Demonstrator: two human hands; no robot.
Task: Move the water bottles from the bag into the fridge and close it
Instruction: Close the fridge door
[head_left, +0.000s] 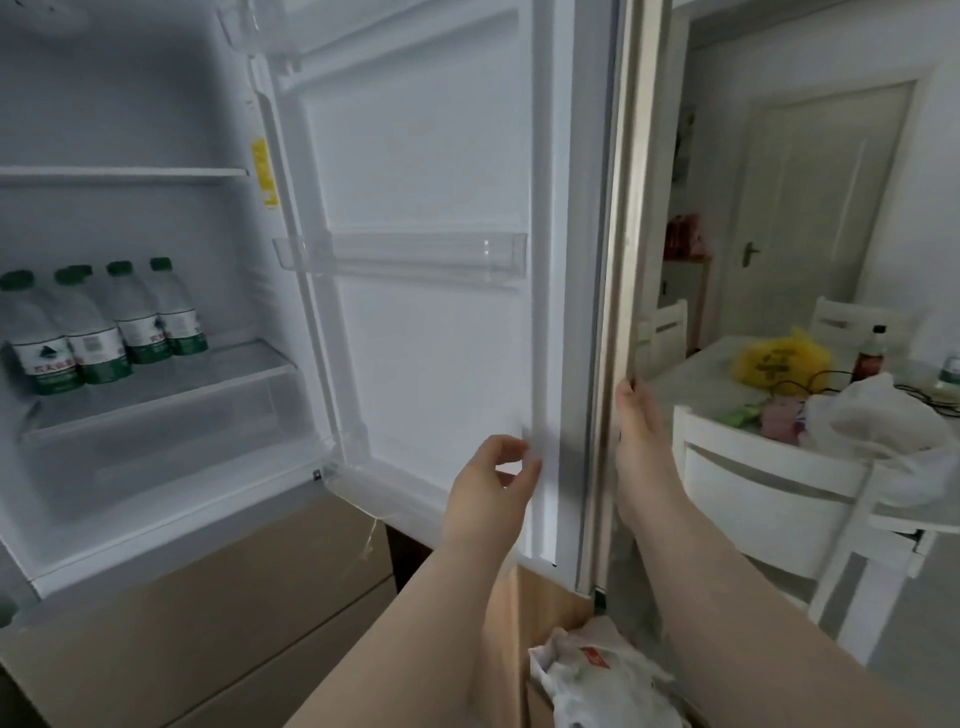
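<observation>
The water bottles (98, 322), green-capped, stood in a row on a shelf (171, 382) inside the open fridge, the leftmost cut off by the frame. The fridge door (426, 338) hung wide open. The left hand (491, 483) lay at its inner seal, fingers loosely curled and holding nothing; contact was unclear. The right hand (636, 441) gripped the door's outer edge, fingertips hidden behind it. The crumpled white bag (597, 680) lay below, partly out of frame.
</observation>
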